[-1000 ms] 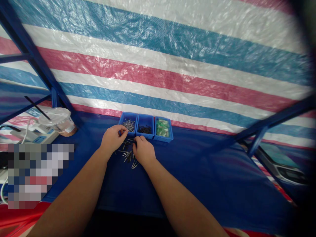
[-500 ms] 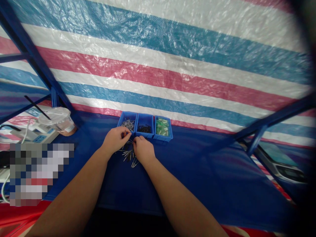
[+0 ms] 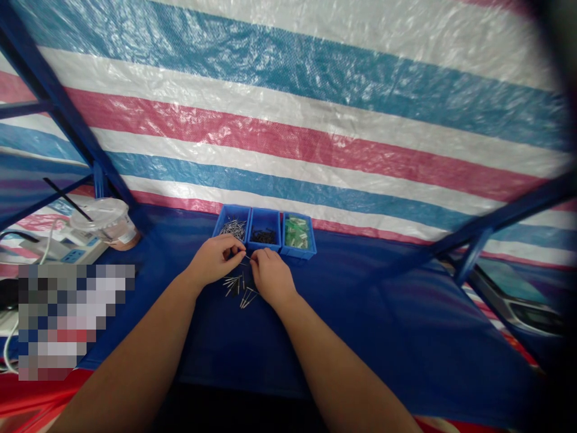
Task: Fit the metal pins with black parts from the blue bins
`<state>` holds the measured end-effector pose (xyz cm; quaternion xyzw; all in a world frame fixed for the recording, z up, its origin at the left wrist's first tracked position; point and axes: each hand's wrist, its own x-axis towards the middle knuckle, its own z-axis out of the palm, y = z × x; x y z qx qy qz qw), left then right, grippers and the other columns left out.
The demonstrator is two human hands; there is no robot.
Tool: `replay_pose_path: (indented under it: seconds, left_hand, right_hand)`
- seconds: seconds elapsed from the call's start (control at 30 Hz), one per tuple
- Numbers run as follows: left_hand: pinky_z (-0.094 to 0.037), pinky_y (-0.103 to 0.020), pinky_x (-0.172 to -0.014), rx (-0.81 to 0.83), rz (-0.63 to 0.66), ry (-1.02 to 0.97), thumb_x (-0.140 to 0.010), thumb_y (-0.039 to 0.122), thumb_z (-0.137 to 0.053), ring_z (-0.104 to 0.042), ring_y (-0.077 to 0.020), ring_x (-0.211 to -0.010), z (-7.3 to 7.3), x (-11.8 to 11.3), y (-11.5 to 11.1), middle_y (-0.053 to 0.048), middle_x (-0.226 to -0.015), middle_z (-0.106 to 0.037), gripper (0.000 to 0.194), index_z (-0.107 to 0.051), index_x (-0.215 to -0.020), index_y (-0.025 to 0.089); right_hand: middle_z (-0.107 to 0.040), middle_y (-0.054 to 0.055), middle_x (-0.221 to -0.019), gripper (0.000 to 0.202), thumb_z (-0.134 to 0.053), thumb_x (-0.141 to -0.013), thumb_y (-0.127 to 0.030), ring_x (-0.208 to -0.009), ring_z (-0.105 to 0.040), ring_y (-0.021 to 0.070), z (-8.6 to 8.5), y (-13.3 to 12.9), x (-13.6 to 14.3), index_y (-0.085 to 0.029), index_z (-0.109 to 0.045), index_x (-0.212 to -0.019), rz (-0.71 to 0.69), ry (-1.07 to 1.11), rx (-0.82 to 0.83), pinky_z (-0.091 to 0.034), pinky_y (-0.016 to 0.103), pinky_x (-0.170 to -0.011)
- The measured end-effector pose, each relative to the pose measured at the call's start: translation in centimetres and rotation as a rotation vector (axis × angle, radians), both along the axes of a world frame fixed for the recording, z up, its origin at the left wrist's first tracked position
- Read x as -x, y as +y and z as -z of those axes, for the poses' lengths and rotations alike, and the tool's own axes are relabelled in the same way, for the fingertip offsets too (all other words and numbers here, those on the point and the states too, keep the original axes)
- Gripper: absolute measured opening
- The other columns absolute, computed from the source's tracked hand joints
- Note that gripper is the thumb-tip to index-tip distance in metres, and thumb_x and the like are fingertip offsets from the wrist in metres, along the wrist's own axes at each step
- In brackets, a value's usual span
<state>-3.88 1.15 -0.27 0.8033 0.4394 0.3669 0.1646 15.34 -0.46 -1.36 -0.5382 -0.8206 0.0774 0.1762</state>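
Note:
My left hand (image 3: 220, 258) pinches a thin metal pin (image 3: 247, 258) between thumb and forefinger. Facing it, the bent fingers of my right hand (image 3: 273, 278) are pressed together at the pin's other end; whether they grip the pin or a tiny part is too small to tell. Just below the hands, a loose group of thin silvery pins (image 3: 233, 282) and a few more pins (image 3: 247, 298) lie on the blue table. Behind the hands stand three blue bins: one with silvery pins (image 3: 233, 227), one with small black pieces (image 3: 264, 236), one with green and whitish pieces (image 3: 297, 232).
A lidded plastic cup (image 3: 108, 222) with a black straw stands at the left, beside a power strip (image 3: 76, 252) and cables. Blue metal frame bars (image 3: 67, 114) rise at both sides. A striped tarp (image 3: 288, 126) hangs behind the blue table (image 3: 360, 319). A grey device (image 3: 518, 300) sits far right.
Both hands have shifted slightly right and toward me. The gap between their fingertips now shows the thin pin, and more of the pins on the table are uncovered.

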Motion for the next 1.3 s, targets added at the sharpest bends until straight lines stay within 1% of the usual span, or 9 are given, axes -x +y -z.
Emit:
replay_pose_path:
  seconds: [0.2,0.4,0.47,0.57,0.63,0.73,0.9,1.03,1.3]
  left_hand:
    - [-0.046,-0.026,-0.064,0.002,0.0,0.05,-0.089,0.026,-0.063,-0.053,-0.0099,-0.062,0.0,0.0,-0.2,-0.001,-0.088,-0.062,0.019,-0.069,-0.106,0.022]
    - [-0.049,-0.026,-0.069,-0.041,-0.027,0.042,-0.094,0.029,-0.058,-0.057,-0.0108,-0.068,-0.2,0.1,0.1,-0.003,-0.097,-0.066,0.016,-0.071,-0.1,0.022]
    - [-0.049,-0.027,-0.07,-0.066,-0.097,0.033,-0.095,0.03,-0.058,-0.058,-0.0115,-0.069,-0.3,0.3,0.1,-0.003,-0.096,-0.067,0.017,-0.072,-0.099,0.022]
    - [-0.049,-0.028,-0.07,-0.081,-0.299,0.016,-0.094,0.034,-0.059,-0.058,-0.0127,-0.067,-0.1,0.7,0.5,-0.003,-0.091,-0.068,0.02,-0.073,-0.099,0.021]
    - [-0.049,-0.029,-0.069,-0.057,-0.413,0.027,-0.091,0.038,-0.064,-0.058,-0.014,-0.066,0.3,1.0,0.8,-0.002,-0.086,-0.069,0.026,-0.072,-0.109,0.021]
    - [-0.05,-0.03,-0.069,0.001,-0.478,0.067,-0.085,0.039,-0.07,-0.061,-0.0162,-0.067,0.9,1.4,1.3,-0.001,-0.081,-0.069,0.045,-0.067,-0.126,0.02]
    - [-0.05,-0.031,-0.072,-0.014,-0.478,0.108,-0.086,0.033,-0.064,-0.062,-0.0173,-0.071,1.0,1.3,1.2,-0.002,-0.087,-0.069,0.025,-0.072,-0.108,0.022]
    - [-0.047,-0.039,-0.093,-0.082,-0.387,0.172,-0.085,0.029,-0.062,-0.062,-0.0232,-0.094,0.7,0.9,1.0,-0.005,-0.097,-0.071,0.015,-0.072,-0.093,0.021]
    - [-0.045,-0.045,-0.094,-0.02,-0.388,0.369,-0.085,0.026,-0.063,-0.055,-0.03,-0.112,0.9,-0.3,-0.1,-0.007,-0.116,-0.068,0.029,-0.068,-0.114,0.025]
  right_hand:
    - [-0.061,0.008,-0.099,0.015,-0.047,-0.1,-0.025,-0.095,-0.057,0.0206,-0.8,0.1,-0.9,-0.018,-0.06,-0.101,-0.044,0.25,-0.134,-0.047,0.03,-0.087]
    - [-0.062,0.007,-0.1,0.019,-0.045,-0.101,-0.027,-0.094,-0.06,0.0192,-0.4,0.2,-0.3,-0.018,-0.061,-0.106,-0.078,0.371,-0.142,-0.048,0.029,-0.086]
    - [-0.063,0.008,-0.101,0.021,-0.049,-0.099,-0.026,-0.095,-0.061,0.0197,-0.2,0.3,-0.3,-0.017,-0.06,-0.114,-0.034,0.374,-0.141,-0.049,0.029,-0.086]
    - [-0.063,0.007,-0.101,0.026,-0.055,-0.095,-0.024,-0.094,-0.062,0.0202,0.0,0.5,-0.3,-0.016,-0.059,-0.12,0.038,0.311,-0.102,-0.049,0.03,-0.085]
    - [-0.064,0.006,-0.102,0.022,-0.057,-0.094,-0.024,-0.093,-0.062,0.0195,0.2,0.4,-0.1,-0.019,-0.062,-0.114,0.026,0.232,-0.049,-0.049,0.029,-0.084]
    - [-0.063,0.005,-0.106,0.016,-0.06,-0.093,-0.027,-0.095,-0.062,0.0184,0.4,0.3,0.5,-0.023,-0.067,-0.107,-0.034,0.109,0.029,-0.049,0.028,-0.084]
    - [-0.063,0.004,-0.106,0.017,-0.058,-0.095,-0.029,-0.098,-0.062,0.0179,0.4,0.4,1.6,-0.026,-0.07,-0.106,-0.045,-0.025,0.121,-0.049,0.026,-0.082]
    - [-0.064,0.005,-0.105,0.016,-0.053,-0.097,-0.028,-0.094,-0.063,0.0183,0.4,0.5,2.0,-0.024,-0.068,-0.103,-0.035,-0.082,0.137,-0.048,0.027,-0.077]
    - [-0.065,0.007,-0.103,0.016,-0.049,-0.098,-0.025,-0.092,-0.063,0.02,0.6,0.1,1.2,-0.02,-0.064,-0.101,-0.09,-0.072,0.095,-0.047,0.029,-0.076]
